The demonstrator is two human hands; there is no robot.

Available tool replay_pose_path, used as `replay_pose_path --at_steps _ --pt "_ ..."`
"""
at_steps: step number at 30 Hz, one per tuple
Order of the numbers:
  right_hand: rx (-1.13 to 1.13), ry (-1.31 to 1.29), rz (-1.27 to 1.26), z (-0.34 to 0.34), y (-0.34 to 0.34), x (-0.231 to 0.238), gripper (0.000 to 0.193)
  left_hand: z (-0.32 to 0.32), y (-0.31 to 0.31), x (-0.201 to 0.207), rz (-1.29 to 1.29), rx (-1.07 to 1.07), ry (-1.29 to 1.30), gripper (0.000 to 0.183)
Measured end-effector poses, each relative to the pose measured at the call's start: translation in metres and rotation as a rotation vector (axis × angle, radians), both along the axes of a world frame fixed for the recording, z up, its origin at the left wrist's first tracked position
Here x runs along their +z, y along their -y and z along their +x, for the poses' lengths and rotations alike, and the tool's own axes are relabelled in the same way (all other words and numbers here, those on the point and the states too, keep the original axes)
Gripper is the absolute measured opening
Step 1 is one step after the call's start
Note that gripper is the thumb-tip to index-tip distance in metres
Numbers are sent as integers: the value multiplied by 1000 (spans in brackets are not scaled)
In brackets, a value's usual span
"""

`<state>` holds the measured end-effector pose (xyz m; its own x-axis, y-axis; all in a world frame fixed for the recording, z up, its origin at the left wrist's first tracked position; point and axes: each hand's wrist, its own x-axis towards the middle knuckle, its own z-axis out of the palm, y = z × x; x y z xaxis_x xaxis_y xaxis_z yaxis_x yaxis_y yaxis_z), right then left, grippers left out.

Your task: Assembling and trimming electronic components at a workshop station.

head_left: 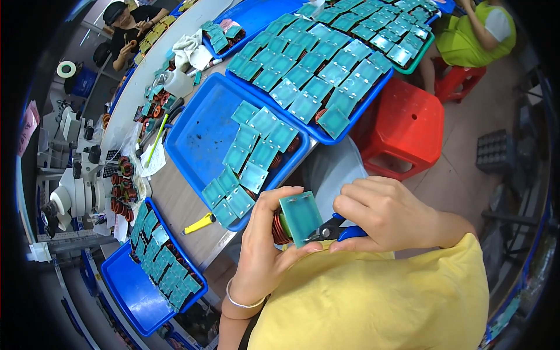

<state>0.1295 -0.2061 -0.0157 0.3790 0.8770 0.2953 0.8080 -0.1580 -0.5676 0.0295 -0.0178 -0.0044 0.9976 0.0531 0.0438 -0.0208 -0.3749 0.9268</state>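
- My left hand grips one board; my right hand grips cutters at its edge, seemingly mid-work.
- Tray part-filled; finished or waiting, I can't tell.

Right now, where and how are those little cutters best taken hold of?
Probably by the blue handles, coming from the person's right: the cutters point their metal tips left at the green board, while the handles spread rightward, away from the cutting end.
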Motion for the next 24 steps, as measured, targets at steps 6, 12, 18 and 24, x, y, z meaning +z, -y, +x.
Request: replay_pose_path --at_steps 6,12,18,24 --pt "1 1 1 -3 -1 1 45 -4 2 2 -35 92 -135 83" --pt "12 -2 -15 -4 0 2 44 -1 3 7 26 -4 -69 63" --pt "-18 -7 24 -4 1 -16 44 6 3 3 115 -5 -125 75" --pt "-21 -30 134 0 -1 -42 43 14 1 3 130 -4 -206 62"
